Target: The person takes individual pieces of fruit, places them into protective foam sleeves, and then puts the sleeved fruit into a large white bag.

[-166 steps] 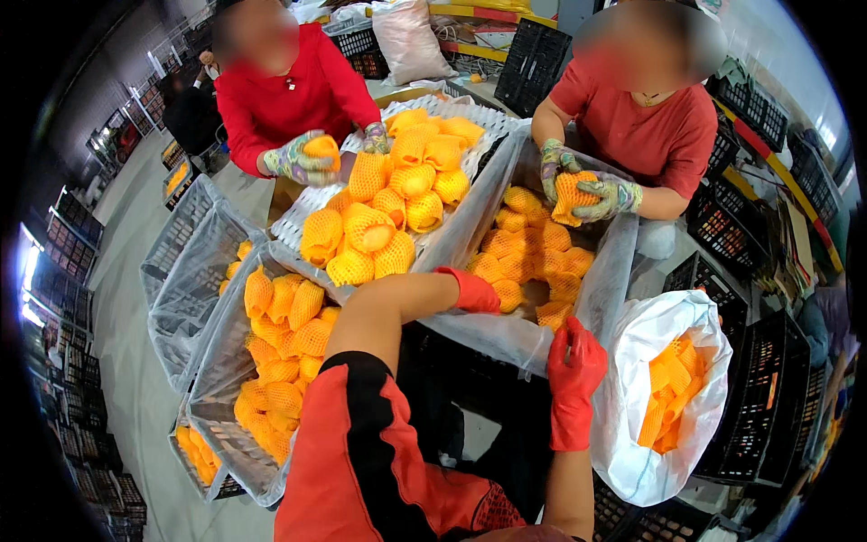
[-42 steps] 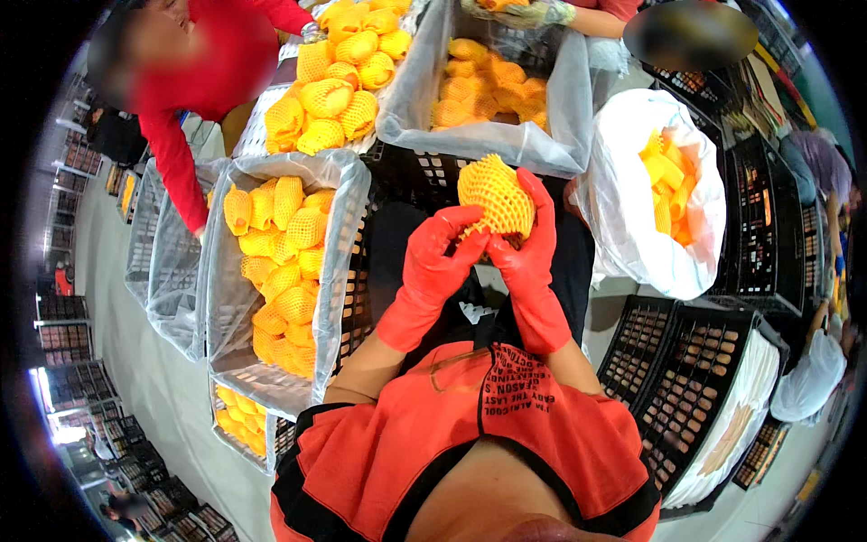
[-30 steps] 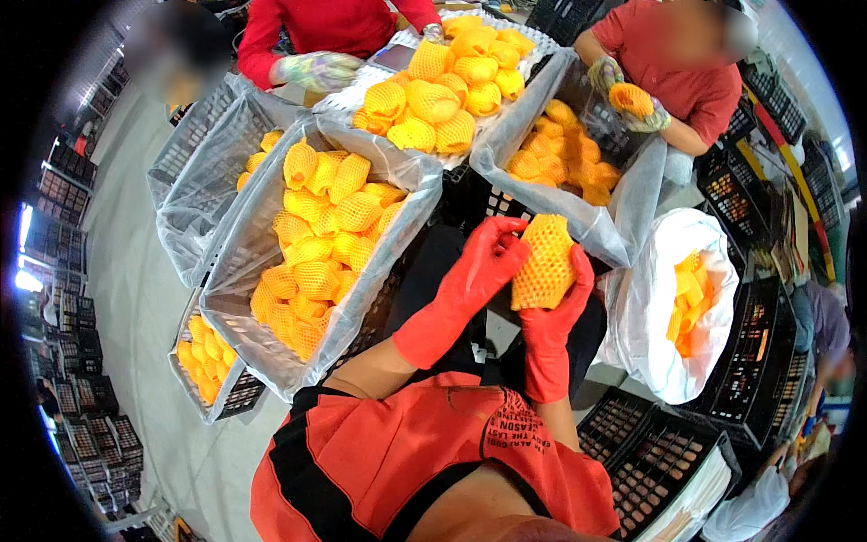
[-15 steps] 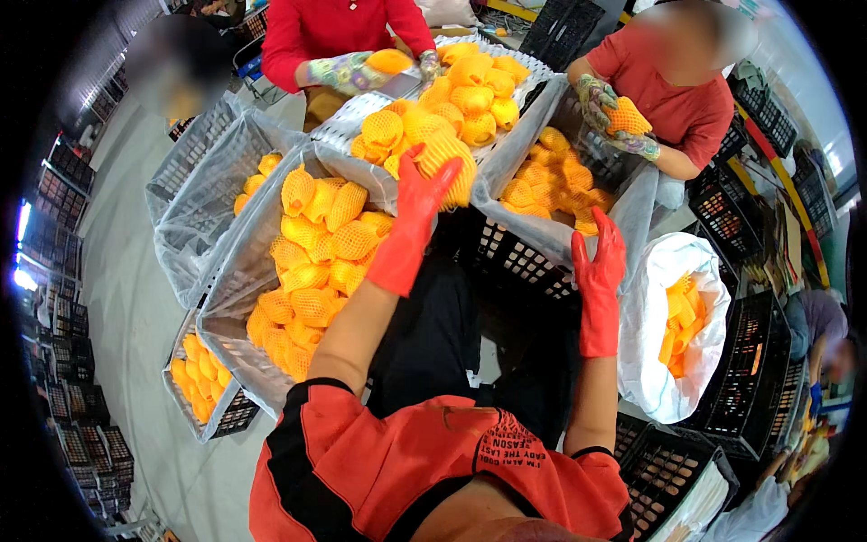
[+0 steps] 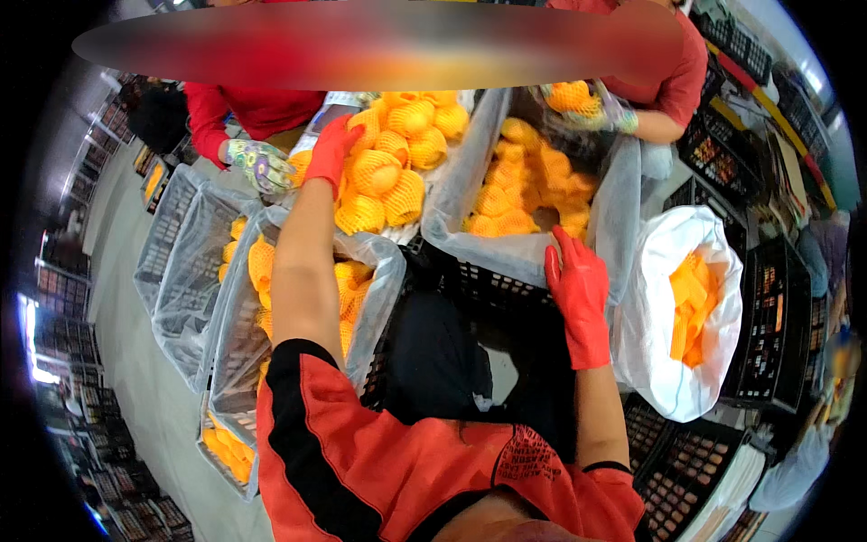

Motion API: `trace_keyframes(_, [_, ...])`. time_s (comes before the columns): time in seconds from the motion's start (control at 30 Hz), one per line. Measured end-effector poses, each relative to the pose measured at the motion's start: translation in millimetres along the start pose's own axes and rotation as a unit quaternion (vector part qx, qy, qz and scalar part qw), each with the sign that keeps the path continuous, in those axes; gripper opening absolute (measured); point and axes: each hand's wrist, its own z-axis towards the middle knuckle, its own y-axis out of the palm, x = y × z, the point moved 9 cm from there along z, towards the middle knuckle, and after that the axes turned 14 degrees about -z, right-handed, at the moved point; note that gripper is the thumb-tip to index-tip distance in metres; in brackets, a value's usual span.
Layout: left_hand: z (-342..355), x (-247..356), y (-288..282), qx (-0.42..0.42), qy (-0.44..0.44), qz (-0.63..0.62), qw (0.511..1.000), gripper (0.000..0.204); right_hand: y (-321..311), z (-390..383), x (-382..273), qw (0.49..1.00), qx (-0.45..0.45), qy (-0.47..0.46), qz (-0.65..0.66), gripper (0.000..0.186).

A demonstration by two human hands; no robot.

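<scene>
My left hand [image 5: 332, 157], in a red rubber glove, reaches to the left side of a heap of fruit in yellow foam nets [image 5: 384, 172] on the work surface. Its fingers are curved against one netted fruit [image 5: 365, 129]; blur and overlap hide whether they grip it. Nearer my right side, my right hand [image 5: 578, 294], gloved the same way, is open and holds nothing. Its fingertips hover by the front rim of a plastic-lined black crate [image 5: 506, 251] that contains more netted fruit [image 5: 515, 185].
Another lined crate [image 5: 237, 348] of netted fruit stands under my left arm. A white sack [image 5: 641, 334] of yellow foam nets is at right. Across the heap, a co-worker's patterned glove [image 5: 260, 166] touches a fruit; another co-worker's gloved hand [image 5: 614, 116] holds a netted fruit.
My left hand has moved left across the heap; the netted fruit it held is no longer plainly in it. My right hand stays by the crate rim. The whole view has shifted.
</scene>
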Motion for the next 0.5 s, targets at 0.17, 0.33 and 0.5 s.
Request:
trace_keyframes(0.17, [2.8,56.4,39.3,-0.03,0.037,0.449,0.892,0.052,-2.2,1.6,2.4,1.0,0.0,-0.005,-0.02,0.031])
trace_keyframes(0.33, [-98.4,244.2,129.8,-0.115,0.326,0.118,0.931,0.035,-9.3,-20.1,-7.2,0.984,0.134,-0.105,-0.041,0.031])
trace_keyframes(0.5, [-175.9,237.6,280.9,-0.472,0.371,0.049,0.798,0.037,-5.1,-29.5,-8.3,0.98,0.144,-0.127,-0.04,0.033])
